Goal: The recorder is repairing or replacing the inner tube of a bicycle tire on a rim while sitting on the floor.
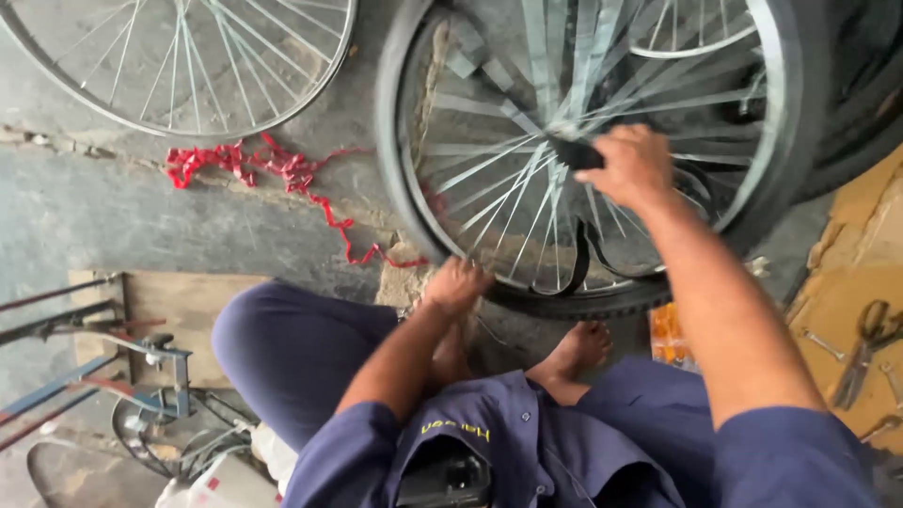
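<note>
A bicycle wheel (790,113) with a black tyre and blurred silver spokes stands upright in front of me, its lower rim near my bare feet (578,348). My right hand (632,167) is closed on the dark hub (576,152) at the wheel's centre. My left hand (457,285) grips the lower rim of the wheel at its near left edge. A loose black rubber strip (576,273) hangs inside the wheel near the bottom.
A bare spoked rim (188,66) lies on the concrete at top left. A red shredded string (282,174) trails across the floor. Metal frame parts (141,376) lie at lower left. Pliers (865,353) and wrenches rest on a board at right.
</note>
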